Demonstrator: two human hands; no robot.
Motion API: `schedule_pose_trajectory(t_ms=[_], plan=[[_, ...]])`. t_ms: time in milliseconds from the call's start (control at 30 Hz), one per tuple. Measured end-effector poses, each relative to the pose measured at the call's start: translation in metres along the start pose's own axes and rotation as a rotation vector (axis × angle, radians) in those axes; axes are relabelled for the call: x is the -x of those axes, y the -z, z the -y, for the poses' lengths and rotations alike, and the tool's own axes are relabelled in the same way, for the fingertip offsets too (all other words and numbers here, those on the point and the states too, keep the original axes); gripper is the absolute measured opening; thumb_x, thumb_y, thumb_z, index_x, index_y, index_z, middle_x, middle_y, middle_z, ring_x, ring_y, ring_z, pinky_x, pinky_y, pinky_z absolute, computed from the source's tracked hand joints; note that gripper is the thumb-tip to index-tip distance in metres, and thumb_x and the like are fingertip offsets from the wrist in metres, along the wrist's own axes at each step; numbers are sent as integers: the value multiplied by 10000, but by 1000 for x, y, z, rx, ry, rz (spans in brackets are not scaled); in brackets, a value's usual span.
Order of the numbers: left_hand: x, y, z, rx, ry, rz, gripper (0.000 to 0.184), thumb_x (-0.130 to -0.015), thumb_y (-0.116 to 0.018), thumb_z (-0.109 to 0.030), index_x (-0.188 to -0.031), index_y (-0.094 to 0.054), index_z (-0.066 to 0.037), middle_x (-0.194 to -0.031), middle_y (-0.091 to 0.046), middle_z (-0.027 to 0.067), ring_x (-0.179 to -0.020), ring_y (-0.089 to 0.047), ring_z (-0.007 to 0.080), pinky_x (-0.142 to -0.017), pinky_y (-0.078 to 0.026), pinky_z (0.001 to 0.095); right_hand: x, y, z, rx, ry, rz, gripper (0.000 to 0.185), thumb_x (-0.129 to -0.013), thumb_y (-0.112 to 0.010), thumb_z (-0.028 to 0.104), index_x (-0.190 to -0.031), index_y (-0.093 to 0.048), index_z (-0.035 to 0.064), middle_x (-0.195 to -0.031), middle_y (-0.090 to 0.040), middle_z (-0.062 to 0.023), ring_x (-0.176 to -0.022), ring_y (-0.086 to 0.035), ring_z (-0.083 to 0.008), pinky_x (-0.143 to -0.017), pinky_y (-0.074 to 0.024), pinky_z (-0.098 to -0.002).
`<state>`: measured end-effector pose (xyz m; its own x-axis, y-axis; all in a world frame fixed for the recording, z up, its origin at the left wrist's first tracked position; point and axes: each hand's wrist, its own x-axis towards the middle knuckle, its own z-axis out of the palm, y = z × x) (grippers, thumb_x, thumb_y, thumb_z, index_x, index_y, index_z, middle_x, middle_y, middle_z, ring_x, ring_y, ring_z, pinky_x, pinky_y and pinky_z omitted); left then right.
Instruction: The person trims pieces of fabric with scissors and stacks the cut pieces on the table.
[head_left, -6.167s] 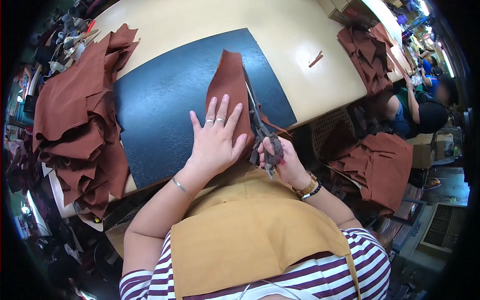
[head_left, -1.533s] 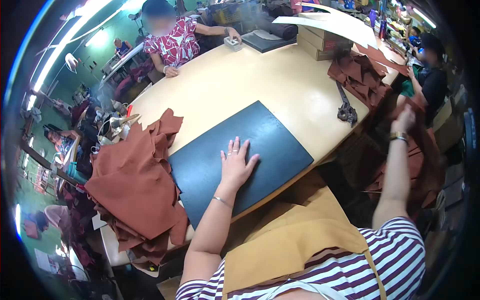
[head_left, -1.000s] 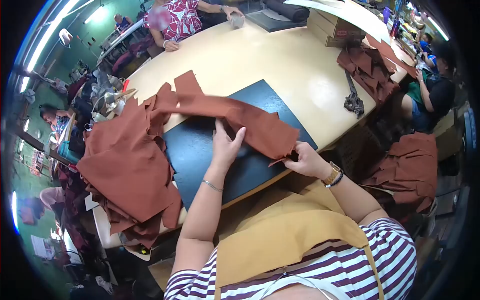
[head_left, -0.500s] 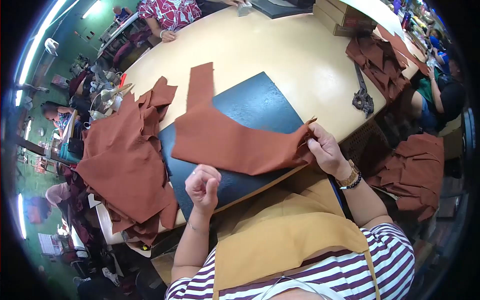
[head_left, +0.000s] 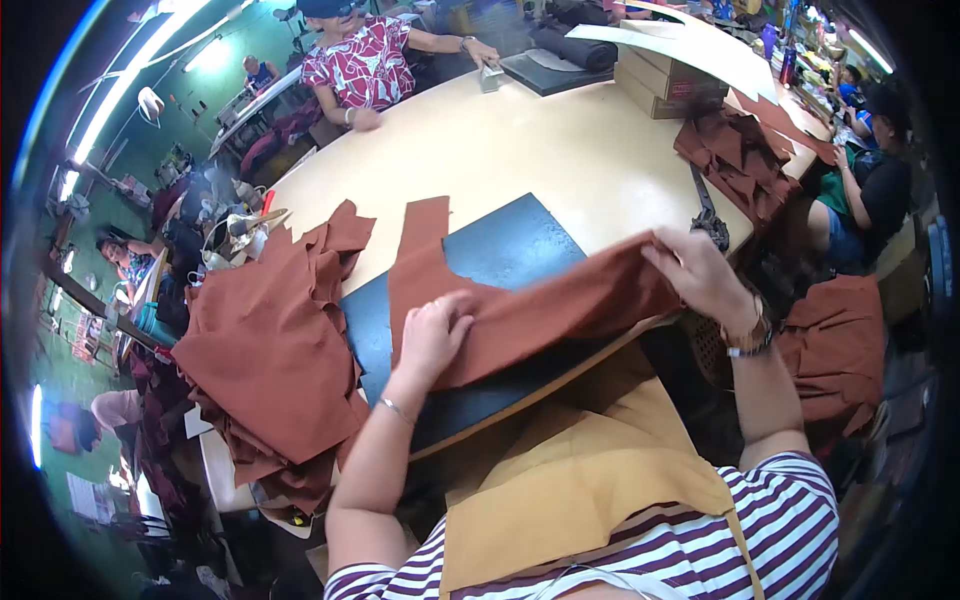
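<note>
A rust-brown cut fabric piece (head_left: 570, 305) with a narrow strip at its far end lies partly over a dark blue board (head_left: 520, 240). My right hand (head_left: 700, 278) is closed on the fabric's right end and lifts it off the board, so the cloth slants up between my hands. Over the near left part of the piece, my left hand (head_left: 437, 335) has its fingers curled towards the thumb. Whether those fingers pinch any cloth is hidden. Left of the board is a loose pile of similar brown fabric pieces (head_left: 270, 370).
More brown fabric lies in a heap (head_left: 735, 155) at the table's right and in a stack (head_left: 835, 345) below it. Cardboard boxes (head_left: 665, 85) and a black roll (head_left: 575, 45) stand at the far side. Across the pale table (head_left: 400, 150) is another person (head_left: 360, 65).
My right hand has raised the fabric's right end and moved right. My left hand has moved from the board's near edge onto the cloth. The view has tilted up slightly.
</note>
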<state>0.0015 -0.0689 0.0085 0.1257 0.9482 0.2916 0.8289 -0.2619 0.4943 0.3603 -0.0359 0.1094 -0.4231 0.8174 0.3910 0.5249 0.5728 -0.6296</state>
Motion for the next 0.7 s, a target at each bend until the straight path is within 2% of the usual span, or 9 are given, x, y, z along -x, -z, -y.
schedule_pose_trajectory(t_ms=[67,167,200,300,333,367,500,567,700], plan=[[-29,4,23,-96,-239,-168,139,-799,-628,-125,-931,-669,-106,-810,-639,132,-797,-639,310,-742,-517,404,-41,-2,-40,150,273,-4,160,-895,-560,158,-894,-570,-1,-680,-519,-136,-611,-510,-230,-610,-424,-346],[-118,55,82,-680,-223,-185,161,-895,-539,-177,-822,-627,-65,-703,-625,129,-646,-611,271,-640,-479,443,-124,5,-82,360,179,-65,145,-869,-562,123,-940,-613,6,-754,-600,-124,-681,-556,-135,-612,-437,-293],[-135,87,62,45,-28,-393,158,-922,-530,-169,-884,-629,-52,-671,-584,123,-647,-591,236,-648,-469,393,-132,3,-67,197,223,-205,147,-870,-570,97,-974,-618,4,-785,-623,-90,-715,-557,-101,-639,-449,-271],[-138,172,11,-3,-342,-827,171,-959,-524,-148,-1020,-589,-3,-929,-610,45,-808,-556,116,-745,-459,252,-141,25,0,-140,320,-357,341,-876,-653,162,-1198,-605,64,-1063,-660,-141,-967,-624,-225,-935,-464,-358],[-126,182,19,17,-325,-890,169,-970,-509,-146,-1038,-569,-4,-959,-601,54,-859,-552,121,-774,-451,260,-137,19,-11,87,445,-591,215,-856,-604,18,-1070,-624,5,-882,-659,-5,-806,-575,-62,-748,-476,-231],[-112,186,30,40,-307,-948,167,-981,-494,-144,-1055,-550,-5,-989,-592,63,-911,-549,125,-803,-444,269,-122,14,-4,14,416,-557,222,-837,-634,2,-1059,-629,19,-901,-655,-14,-816,-585,-74,-776,-478,-239],[-10,130,45,303,-361,-491,115,-968,-506,-110,-1058,-516,-39,-1075,-597,111,-1093,-547,217,-1010,-354,428,-72,-22,-39,-317,313,-228,279,-763,-703,13,-1031,-631,2,-1069,-638,-50,-960,-564,-96,-844,-473,-264],[37,107,59,-171,-116,-297,77,-964,-477,-90,-1026,-513,-61,-1105,-605,85,-1160,-528,244,-1070,-260,503,-49,-38,-60,-717,39,131,159,-859,-570,3,-1002,-639,15,-1072,-636,-47,-977,-568,-101,-885,-464,-272],[89,87,67,-341,246,12,177,-844,-463,5,-928,-576,-102,-1163,-603,54,-1253,-475,267,-1101,-168,574,-24,-55,-135,-809,-289,-16,163,-923,-520,77,-1030,-625,12,-1033,-632,-45,-944,-590,-93,-843,-497,-270]])
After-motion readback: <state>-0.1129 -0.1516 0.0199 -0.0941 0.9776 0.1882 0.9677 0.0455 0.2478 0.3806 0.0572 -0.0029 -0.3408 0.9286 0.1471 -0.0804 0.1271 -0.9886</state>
